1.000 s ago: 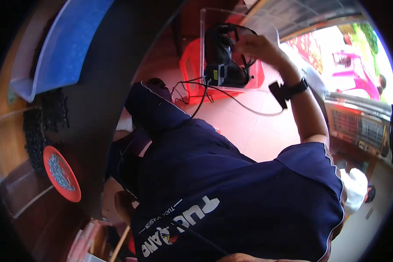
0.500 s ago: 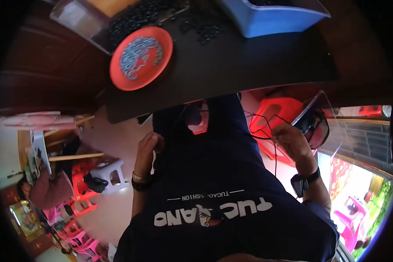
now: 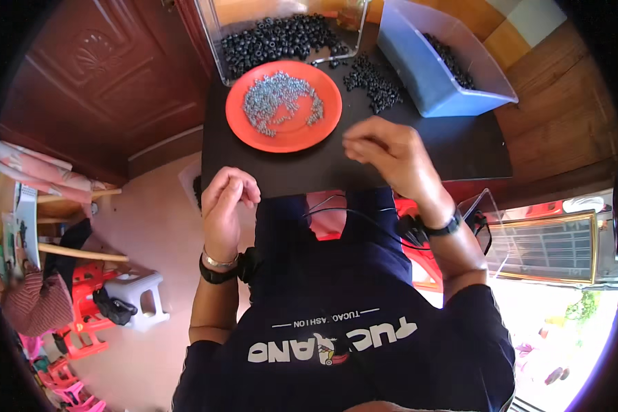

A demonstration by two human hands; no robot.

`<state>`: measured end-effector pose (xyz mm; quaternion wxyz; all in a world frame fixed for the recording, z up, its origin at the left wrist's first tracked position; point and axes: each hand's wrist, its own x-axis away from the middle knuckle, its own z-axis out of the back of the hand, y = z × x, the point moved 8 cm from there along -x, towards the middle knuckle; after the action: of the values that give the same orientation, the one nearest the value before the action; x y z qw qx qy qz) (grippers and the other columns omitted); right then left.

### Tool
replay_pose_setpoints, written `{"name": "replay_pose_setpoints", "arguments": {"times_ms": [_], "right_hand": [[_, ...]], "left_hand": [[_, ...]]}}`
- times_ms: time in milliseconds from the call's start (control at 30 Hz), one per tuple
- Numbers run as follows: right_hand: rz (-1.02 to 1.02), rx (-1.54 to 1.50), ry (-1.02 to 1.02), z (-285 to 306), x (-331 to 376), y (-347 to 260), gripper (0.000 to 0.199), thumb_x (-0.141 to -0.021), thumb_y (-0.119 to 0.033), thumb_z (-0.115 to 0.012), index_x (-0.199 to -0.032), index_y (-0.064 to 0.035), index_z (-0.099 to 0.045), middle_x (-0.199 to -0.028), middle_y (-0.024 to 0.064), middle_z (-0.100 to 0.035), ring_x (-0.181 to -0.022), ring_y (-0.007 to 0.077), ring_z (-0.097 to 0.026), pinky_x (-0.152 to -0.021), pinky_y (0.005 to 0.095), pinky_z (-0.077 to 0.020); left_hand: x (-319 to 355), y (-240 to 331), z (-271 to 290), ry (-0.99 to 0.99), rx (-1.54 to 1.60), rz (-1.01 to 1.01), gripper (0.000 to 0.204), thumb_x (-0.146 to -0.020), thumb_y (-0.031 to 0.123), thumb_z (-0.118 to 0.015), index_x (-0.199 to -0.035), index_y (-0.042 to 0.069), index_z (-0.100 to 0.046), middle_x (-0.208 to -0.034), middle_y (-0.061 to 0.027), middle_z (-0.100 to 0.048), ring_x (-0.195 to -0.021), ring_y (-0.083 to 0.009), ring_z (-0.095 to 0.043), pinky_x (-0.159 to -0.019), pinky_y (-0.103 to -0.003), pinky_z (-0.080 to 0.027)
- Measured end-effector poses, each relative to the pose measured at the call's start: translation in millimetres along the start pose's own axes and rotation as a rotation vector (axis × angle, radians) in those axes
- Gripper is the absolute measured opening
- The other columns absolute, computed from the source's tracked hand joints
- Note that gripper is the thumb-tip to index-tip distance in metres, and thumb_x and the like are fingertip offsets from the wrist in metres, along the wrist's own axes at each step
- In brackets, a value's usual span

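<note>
My left hand [image 3: 230, 202] is at the table's near edge, its fingers curled together; whether anything is in them is hidden. Over the tabletop, right of an orange-red plate [image 3: 236, 125], my right hand [image 3: 391, 154] has its fingers drawn into a pinch, slightly blurred. What it pinches, if anything, is too small to make out. Many small silvery-grey metal pieces [image 3: 271, 96] lie on the plate. Beyond my right hand is a loose patch of small black parts [image 3: 374, 84]. A thin black cable [image 3: 364, 214] crosses my lap below the hands.
A clear bin [image 3: 220, 58] of black ring-like parts [image 3: 281, 40] stands behind the plate. At the right back is a blue bin [image 3: 453, 104] with more black parts. The dark table [image 3: 460, 147] meets a wooden panel at right. Stools [image 3: 137, 295] stand at lower left.
Both hands have risen from my lap toward the table, the right now above its surface. My right hand has moved away from the cable, which now lies across my lap. The view has shifted.
</note>
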<state>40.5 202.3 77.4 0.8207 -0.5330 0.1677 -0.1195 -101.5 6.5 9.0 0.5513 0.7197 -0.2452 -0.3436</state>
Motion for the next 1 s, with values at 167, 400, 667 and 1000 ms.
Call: {"name": "replay_pose_setpoints", "arguments": {"times_ms": [167,400,667,1000], "right_hand": [[0.315,0.432,0.097,-20.9,-63.3,-17.5,0.016,-0.083,-0.004,-0.063,-0.099,0.0001,-0.064,-0.090,0.0114,-0.066,-0.084,0.0186,-0.064,-0.074,0.0295,-0.0496],[0.115,0.759,0.300,70.8,-128.6,54.2,0.015,-0.082,-0.013,-0.065,-0.094,-0.0039,-0.069,-0.086,0.0121,-0.068,-0.080,0.0246,-0.066,-0.071,0.0343,-0.0519],[0.166,1.056,0.014,42.1,-185.0,89.3,0.022,-0.080,-0.022,-0.062,-0.096,-0.0075,-0.065,-0.083,0.0150,-0.066,-0.083,0.0345,-0.063,-0.075,0.0437,-0.0504],[0.183,0.683,0.040,65.1,-160.8,56.6,0.017,-0.084,-0.014,-0.064,-0.098,-0.0038,-0.065,-0.081,0.0087,-0.068,-0.078,0.0174,-0.065,-0.073,0.0310,-0.0504]], "left_hand": [[-21.7,-13.5,9.7,0.100,0.068,0.003,0.022,-0.094,0.017,-0.046,-0.085,0.001,-0.057,-0.074,-0.0031,-0.058,-0.066,-0.0081,-0.052,-0.061,-0.021,-0.039],[-24.5,-19.7,4.9,-0.003,0.028,0.101,0.020,-0.094,0.017,-0.047,-0.086,0.002,-0.058,-0.075,-0.0023,-0.058,-0.067,-0.0077,-0.053,-0.062,-0.021,-0.041],[-23.5,-23.2,7.7,0.032,0.022,0.110,0.023,-0.093,0.021,-0.045,-0.087,0.003,-0.056,-0.077,-0.0058,-0.057,-0.068,-0.0123,-0.052,-0.062,-0.025,-0.040],[-23.6,-15.8,9.7,0.121,0.018,0.045,0.021,-0.093,0.016,-0.045,-0.086,0.001,-0.058,-0.077,-0.0045,-0.059,-0.069,-0.0104,-0.054,-0.063,-0.023,-0.042]]}}
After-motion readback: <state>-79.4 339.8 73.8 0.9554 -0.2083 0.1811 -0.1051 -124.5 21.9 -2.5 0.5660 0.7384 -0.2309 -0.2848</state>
